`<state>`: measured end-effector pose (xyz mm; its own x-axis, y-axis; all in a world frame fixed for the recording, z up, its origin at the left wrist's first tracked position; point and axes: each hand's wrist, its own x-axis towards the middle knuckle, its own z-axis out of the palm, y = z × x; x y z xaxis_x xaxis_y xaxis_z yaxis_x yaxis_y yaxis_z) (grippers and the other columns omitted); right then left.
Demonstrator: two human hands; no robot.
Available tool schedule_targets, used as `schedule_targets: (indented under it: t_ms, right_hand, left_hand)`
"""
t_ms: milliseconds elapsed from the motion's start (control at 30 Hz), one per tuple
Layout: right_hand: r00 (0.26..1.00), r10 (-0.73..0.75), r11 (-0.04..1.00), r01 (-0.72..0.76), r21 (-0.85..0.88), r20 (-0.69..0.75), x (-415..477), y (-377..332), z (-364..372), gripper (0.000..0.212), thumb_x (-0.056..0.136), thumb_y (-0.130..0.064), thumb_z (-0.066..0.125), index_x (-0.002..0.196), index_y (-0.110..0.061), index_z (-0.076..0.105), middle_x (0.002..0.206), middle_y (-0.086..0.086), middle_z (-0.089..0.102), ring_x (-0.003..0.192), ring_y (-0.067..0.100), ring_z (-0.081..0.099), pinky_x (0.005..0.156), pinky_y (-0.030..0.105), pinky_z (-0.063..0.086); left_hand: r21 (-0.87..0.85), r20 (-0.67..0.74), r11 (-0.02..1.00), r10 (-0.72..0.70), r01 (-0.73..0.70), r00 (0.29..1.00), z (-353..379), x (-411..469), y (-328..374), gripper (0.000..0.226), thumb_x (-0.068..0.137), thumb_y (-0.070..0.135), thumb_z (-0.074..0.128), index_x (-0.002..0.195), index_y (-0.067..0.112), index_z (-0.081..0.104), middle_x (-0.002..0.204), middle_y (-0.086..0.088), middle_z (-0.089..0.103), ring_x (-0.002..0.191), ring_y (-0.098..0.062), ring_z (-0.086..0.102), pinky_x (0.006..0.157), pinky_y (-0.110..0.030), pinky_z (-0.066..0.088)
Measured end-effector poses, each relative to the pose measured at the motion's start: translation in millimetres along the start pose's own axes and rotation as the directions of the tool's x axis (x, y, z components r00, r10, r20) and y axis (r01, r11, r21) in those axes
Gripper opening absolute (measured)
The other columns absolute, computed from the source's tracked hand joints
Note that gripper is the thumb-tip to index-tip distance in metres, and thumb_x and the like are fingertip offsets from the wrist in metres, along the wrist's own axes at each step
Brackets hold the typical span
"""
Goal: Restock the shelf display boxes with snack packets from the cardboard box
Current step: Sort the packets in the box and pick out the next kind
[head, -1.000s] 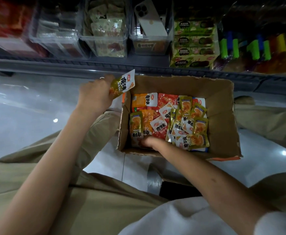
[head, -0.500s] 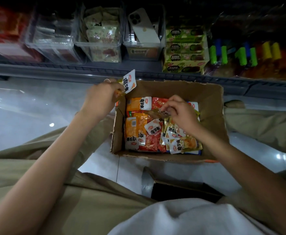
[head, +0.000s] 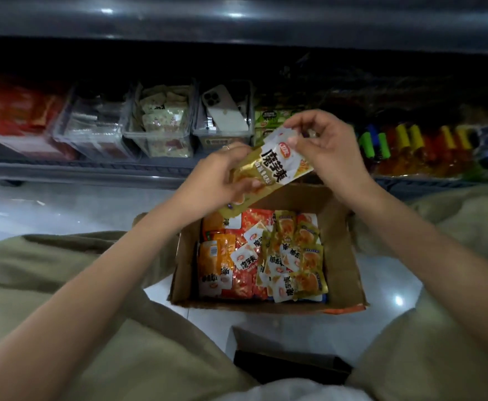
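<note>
Both hands meet above the far edge of the cardboard box, sharing a gold-and-white snack packet held tilted, its white end up and to the right. Left hand has its fingers curled round the lower gold end; right hand pinches the upper white end between thumb and fingertips. It may be a small stack rather than a single packet, since the edges blur together. Below them the box sits open on the pale floor between the person's knees, holding a loose heap of packets: orange and red ones to the left, gold ones to the right. Beyond it, on the low shelf, stands a row of clear display boxes; one holds pale packets, and the next one to the right has a phone leaning in it.
</note>
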<state>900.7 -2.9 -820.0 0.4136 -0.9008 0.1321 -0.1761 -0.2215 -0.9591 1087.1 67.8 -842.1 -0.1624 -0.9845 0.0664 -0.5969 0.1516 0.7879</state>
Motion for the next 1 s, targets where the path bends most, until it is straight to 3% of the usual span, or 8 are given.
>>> schedule_targets:
  t_ms: [100,200,300,433,500,600,767,1000]
  right_hand:
    - [0.995,-0.097,0.991,0.095,-0.091,-0.016,14,-15,-20,0.019,0.085,0.0,0.062,0.098,-0.014,0.061,0.09,-0.008,0.06,0.077,-0.004,0.058,0.072,0.01,0.045]
    - [0.988,-0.153,0.966,0.147,-0.213,-0.014,30,-24,-39,0.026,0.082,-0.01,0.068,0.103,-0.022,0.058,0.103,0.004,0.06,0.089,0.003,0.053,0.074,0.012,0.042]
    - [0.997,-0.075,0.982,0.079,-0.174,0.031,40,-33,-51,0.047,0.079,-0.024,0.074,0.117,-0.03,0.047,0.117,-0.001,0.052,0.101,0.004,0.052,0.076,0.012,0.045]
    - [0.997,-0.07,0.98,0.077,-0.183,0.042,41,-44,-51,0.025,0.087,-0.019,0.065,0.109,-0.024,0.053,0.093,-0.007,0.063,0.067,-0.004,0.061,0.054,0.011,0.046]
    - [0.993,-0.114,0.977,0.11,-0.181,-0.01,41,-50,-49,0.014,0.091,-0.016,0.059,0.103,-0.023,0.055,0.084,-0.006,0.063,0.051,0.001,0.057,0.044,0.015,0.043]
    - [0.978,-0.191,0.974,0.179,-0.136,-0.08,45,-58,-46,0.012,0.093,-0.014,0.057,0.101,-0.022,0.059,0.08,-0.009,0.063,0.05,0.002,0.057,0.042,0.015,0.041]
    - [0.957,-0.096,0.964,0.158,0.212,-0.275,57,-71,-44,0.013,0.085,-0.014,0.067,0.094,-0.023,0.062,0.077,-0.009,0.068,0.065,0.005,0.065,0.043,0.018,0.049]
    - [0.973,-0.218,0.941,0.23,0.248,-0.074,79,-98,-26,0.048,0.081,0.006,0.065,0.103,-0.033,0.047,0.091,-0.006,0.068,0.079,0.006,0.069,0.054,0.018,0.053]
  left_hand:
    - [-0.021,-0.067,0.999,0.04,-0.042,0.997,-3,15,16,0.025,0.086,0.019,0.067,0.107,0.01,0.059,0.098,0.006,0.054,0.076,-0.017,0.064,0.062,-0.042,0.055]
    - [-0.042,-0.188,0.998,0.048,-0.057,0.981,-4,30,28,0.037,0.083,0.013,0.07,0.119,0.014,0.059,0.101,0.023,0.051,0.09,-0.009,0.059,0.072,-0.041,0.057]
    - [-0.123,-0.232,0.989,0.054,-0.084,0.971,-7,40,41,0.057,0.083,0.008,0.069,0.13,0.035,0.051,0.109,0.029,0.051,0.09,-0.011,0.062,0.068,-0.04,0.058]
    - [-0.128,-0.273,0.99,0.02,-0.057,0.962,-9,50,55,0.086,0.083,0.014,0.07,0.14,0.056,0.021,0.115,0.03,0.049,0.079,-0.007,0.067,0.065,-0.037,0.059]
    - [-0.123,-0.313,0.991,0.013,-0.054,0.95,-10,58,56,0.078,0.082,0.018,0.071,0.141,0.047,0.031,0.113,0.024,0.055,0.082,-0.006,0.067,0.066,-0.038,0.059]
    - [-0.048,-0.356,0.998,0.025,-0.045,0.934,-15,70,57,0.04,0.084,0.023,0.07,0.119,0.034,0.054,0.096,0.015,0.066,0.077,-0.003,0.066,0.064,-0.04,0.058]
    - [0.011,-0.373,0.995,0.097,-0.1,0.923,-22,80,74,0.022,0.09,0.036,0.055,0.11,0.037,0.046,0.091,0.014,0.064,0.076,-0.002,0.063,0.063,-0.039,0.055]
    - [0.136,-0.536,0.981,0.19,-0.138,0.823,-59,87,81,0.022,0.086,0.044,0.051,0.107,0.04,0.044,0.091,0.015,0.064,0.081,-0.007,0.062,0.067,-0.038,0.052]
